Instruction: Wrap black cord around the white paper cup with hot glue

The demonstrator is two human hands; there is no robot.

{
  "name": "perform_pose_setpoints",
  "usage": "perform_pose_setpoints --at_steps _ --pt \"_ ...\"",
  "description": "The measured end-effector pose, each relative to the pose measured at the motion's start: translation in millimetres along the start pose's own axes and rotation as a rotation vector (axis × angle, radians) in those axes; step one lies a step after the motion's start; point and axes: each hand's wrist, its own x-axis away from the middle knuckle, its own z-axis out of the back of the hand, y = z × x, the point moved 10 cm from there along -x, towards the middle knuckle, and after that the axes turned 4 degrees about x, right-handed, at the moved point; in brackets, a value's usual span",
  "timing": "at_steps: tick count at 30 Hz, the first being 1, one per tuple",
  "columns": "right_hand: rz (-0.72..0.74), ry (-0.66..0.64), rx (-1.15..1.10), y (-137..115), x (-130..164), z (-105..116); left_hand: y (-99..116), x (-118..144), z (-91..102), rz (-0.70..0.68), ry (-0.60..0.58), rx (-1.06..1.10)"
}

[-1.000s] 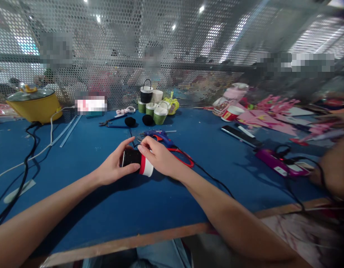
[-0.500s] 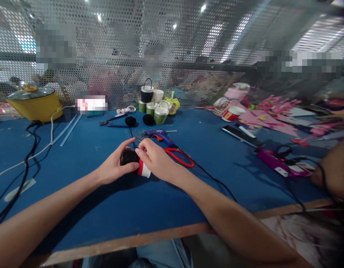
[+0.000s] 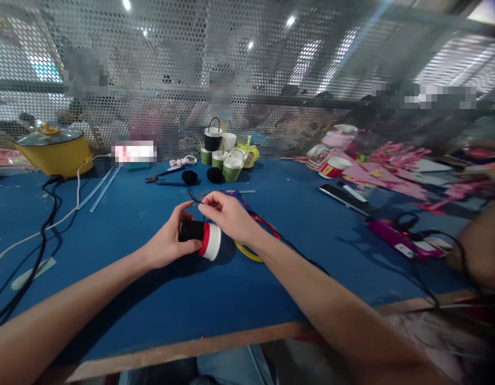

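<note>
A paper cup (image 3: 203, 238) wrapped in black, with a red band and a white rim, lies on its side on the blue table (image 3: 151, 299). My left hand (image 3: 167, 240) grips its black end from the left. Just above the cup, my right hand (image 3: 229, 216) pinches a thin black strip between thumb and forefinger. A yellow loop (image 3: 247, 252) lies on the table under my right wrist. Behind my right hand, a blue glue gun (image 3: 239, 197) and red-handled scissors (image 3: 267, 224) are partly hidden.
Several small cups with handles (image 3: 223, 155) and two black pompoms (image 3: 201, 175) stand farther back. A yellow pot (image 3: 52, 152) with cables sits far left. Pink paper flowers (image 3: 391, 166), a red cup (image 3: 331, 167) and a purple power strip (image 3: 395, 235) lie to the right; another person's arm (image 3: 480, 251) is at the right edge.
My right hand has lifted off the cup and now pinches a black strip above it. The cup's white rim shows fully, and a yellow loop has come into view.
</note>
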Motion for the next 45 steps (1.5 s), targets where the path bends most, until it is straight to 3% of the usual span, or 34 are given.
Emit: perform_pose_setpoints --at_steps 4,7,12,15,17,19,22,25,27,31,36,41,45 --pt "-0.002 0.055 -0.034 -12 -23 8 0 0 -0.1 0.000 0.020 0.069" --pt "0.041 0.004 0.043 -33 -41 -5 -4 1 -11.1 0.044 -0.088 0.123" --pt "0.096 -0.220 0.201 -55 -59 -54 6 9 -30.0 -0.022 -0.292 0.221" --pt "0.144 -0.444 0.131 -57 -55 -81 12 16 -37.8 -0.058 -0.376 0.175" --pt "0.136 -0.564 0.108 -50 -50 -86 16 18 -38.5 -0.091 -0.382 0.127" --pt "0.041 -0.490 0.186 -28 -53 -65 21 17 -35.4 -0.143 -0.346 0.100" --pt "-0.168 -0.143 0.390 14 -58 5 21 12 -27.5 -0.175 -0.262 0.112" --pt "-0.270 0.014 0.545 48 -48 59 16 8 -18.7 -0.179 -0.175 0.124" --pt "-0.332 0.051 0.645 69 -39 79 13 7 -14.8 -0.178 -0.138 0.116" --pt "-0.424 0.007 0.733 104 -23 75 7 5 -11.2 -0.142 -0.101 0.074" --pt "-0.436 0.083 0.717 112 -21 66 6 4 -9.3 -0.125 -0.093 0.066" --pt "-0.391 0.164 0.588 82 -13 86 6 2 -6.5 -0.120 -0.084 0.070" --pt "-0.334 0.032 0.250 47 4 81 5 0 -2.8 -0.101 -0.063 0.072"
